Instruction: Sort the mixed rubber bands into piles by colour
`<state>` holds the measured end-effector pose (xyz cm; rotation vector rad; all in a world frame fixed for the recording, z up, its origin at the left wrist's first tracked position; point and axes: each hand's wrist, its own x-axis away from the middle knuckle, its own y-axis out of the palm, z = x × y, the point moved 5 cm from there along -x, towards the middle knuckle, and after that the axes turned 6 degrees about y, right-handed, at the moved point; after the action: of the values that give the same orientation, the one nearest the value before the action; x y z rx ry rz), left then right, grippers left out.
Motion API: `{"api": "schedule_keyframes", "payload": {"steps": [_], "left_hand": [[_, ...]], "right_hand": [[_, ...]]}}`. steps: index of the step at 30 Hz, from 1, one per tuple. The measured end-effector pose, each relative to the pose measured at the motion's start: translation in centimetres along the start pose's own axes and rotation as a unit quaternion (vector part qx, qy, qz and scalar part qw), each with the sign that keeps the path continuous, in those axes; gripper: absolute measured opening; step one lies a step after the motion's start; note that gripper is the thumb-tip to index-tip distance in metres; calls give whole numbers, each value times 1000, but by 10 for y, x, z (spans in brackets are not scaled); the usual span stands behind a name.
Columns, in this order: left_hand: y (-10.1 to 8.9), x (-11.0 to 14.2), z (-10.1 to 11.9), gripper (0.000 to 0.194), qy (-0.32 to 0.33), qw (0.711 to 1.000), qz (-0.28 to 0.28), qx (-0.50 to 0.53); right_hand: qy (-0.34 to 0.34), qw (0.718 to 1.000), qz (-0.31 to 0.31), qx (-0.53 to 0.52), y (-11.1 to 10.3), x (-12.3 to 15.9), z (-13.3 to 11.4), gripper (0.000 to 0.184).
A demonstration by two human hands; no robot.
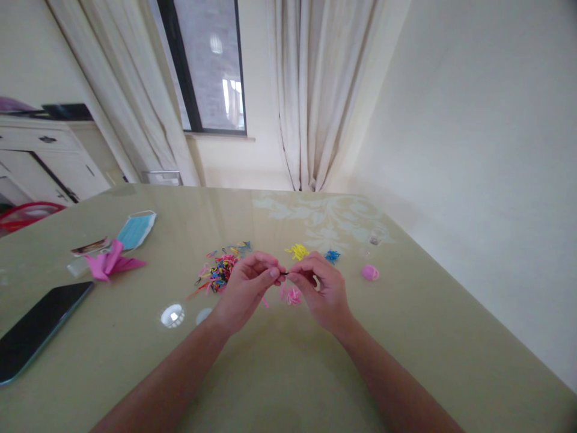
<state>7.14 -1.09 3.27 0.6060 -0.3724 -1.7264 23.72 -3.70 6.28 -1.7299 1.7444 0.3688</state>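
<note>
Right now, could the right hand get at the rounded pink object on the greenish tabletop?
Probably yes: nothing visible stands between the right hand and the rounded pink object to its right. The hand seems to pinch a thin dark piece, though, and would likely need freeing first.

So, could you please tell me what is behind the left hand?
Part of a heap of small multicoloured bands shows beyond the left hand; whatever the hand covers cannot be seen.

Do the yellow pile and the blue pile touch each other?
No, the yellow pile and the blue pile lie apart, with tabletop showing between them just beyond the right hand.
</note>
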Motion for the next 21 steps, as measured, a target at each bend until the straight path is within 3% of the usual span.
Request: {"api": "schedule_keyframes", "payload": {"steps": [7,12,14,17,21], "left_hand": [[-8,-3,0,36,43,993,30,-104],[-17,-9,8,32,73,973,16,-219],[-22,-15,17,27,84,940,-13,-329],[-31,-21,25,22,62,860,-99,-496],[-41,-18,14,18,-37,796,-248,-550]], "right_hand": [[12,1000,13,17,-1,0,0,12],[17,999,18,42,-8,-7,4,11],[20,997,16,69,-15,-12,13,10],[46,989,2,144,-26,-18,35,9],[89,972,-23,215,-29,-19,67,13]]}}
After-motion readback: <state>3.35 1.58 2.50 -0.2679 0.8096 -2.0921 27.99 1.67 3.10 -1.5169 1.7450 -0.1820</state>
